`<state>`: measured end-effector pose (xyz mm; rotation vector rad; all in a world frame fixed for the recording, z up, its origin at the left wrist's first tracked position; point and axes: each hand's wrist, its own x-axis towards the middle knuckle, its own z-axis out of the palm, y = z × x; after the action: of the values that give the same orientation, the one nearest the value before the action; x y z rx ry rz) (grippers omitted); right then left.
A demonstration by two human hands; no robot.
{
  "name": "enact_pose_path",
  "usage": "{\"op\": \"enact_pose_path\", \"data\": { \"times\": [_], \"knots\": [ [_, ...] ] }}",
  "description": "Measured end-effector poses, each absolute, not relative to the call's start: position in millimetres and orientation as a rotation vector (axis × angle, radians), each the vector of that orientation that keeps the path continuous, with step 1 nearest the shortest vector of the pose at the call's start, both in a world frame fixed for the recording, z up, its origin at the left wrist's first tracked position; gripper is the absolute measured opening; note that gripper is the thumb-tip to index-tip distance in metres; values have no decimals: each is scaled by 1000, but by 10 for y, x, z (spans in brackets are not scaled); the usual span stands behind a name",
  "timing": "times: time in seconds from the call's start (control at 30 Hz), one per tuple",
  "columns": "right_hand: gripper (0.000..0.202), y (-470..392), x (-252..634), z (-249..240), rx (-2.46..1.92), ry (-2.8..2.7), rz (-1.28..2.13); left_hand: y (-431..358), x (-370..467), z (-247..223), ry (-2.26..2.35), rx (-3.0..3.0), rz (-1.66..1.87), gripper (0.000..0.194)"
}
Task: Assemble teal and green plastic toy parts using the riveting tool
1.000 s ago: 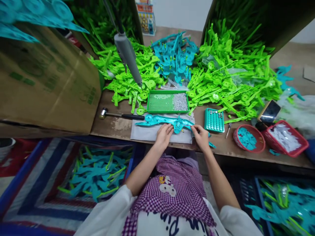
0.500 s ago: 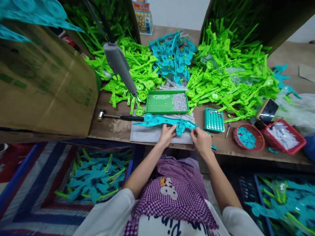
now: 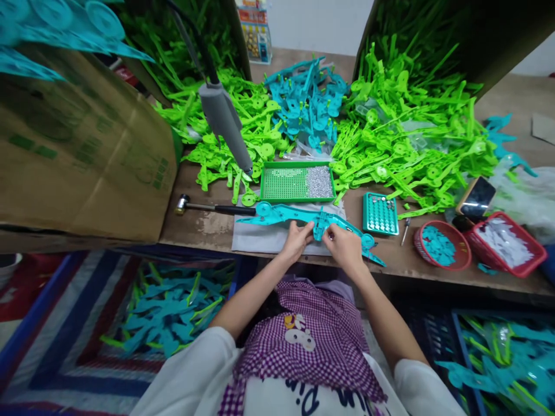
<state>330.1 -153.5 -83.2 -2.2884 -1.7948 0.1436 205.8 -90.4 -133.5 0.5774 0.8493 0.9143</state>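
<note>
A long turquoise plastic part [image 3: 281, 212] lies across the white cloth [image 3: 255, 240] at the table's front edge. My left hand [image 3: 298, 240] is closed on it just left of its raised middle bracket [image 3: 319, 224]. Against the right side of that bracket is my right hand [image 3: 344, 244], its fingers pinched; whatever sits between the fingertips is too small to make out. Behind the part stands a green tray [image 3: 284, 182] with small silver pieces at its right end. A teal tray [image 3: 380, 214] with round silver pieces is to the right.
A grey electric screwdriver [image 3: 228, 124] hangs at the left above a hammer [image 3: 217, 208]. Green parts [image 3: 411, 144] and turquoise parts [image 3: 307, 101] are heaped behind. Red baskets [image 3: 442, 245] stand right, near a small screwdriver [image 3: 405, 231]. A cardboard box [image 3: 87, 150] stands left.
My right hand has moved left along the turquoise part, up to the middle bracket, uncovering its right section. The left hand keeps its place on the part. The whole view has shifted slightly.
</note>
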Motion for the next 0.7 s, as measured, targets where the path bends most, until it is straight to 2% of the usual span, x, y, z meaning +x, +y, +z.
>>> {"op": "enact_pose_path", "data": {
  "times": [0.17,0.47,0.7],
  "knots": [
    [22,-1551,3363,-865,-2358,-1661,216,-899,2048,-1380,852,569,938,56],
    [22,-1561,3457,-826,-2389,-1874,291,-898,2043,-1339,815,580,943,60],
    [27,-1507,3530,-743,-2357,-2108,361,-855,2001,-1358,670,671,822,36]
  ]
}}
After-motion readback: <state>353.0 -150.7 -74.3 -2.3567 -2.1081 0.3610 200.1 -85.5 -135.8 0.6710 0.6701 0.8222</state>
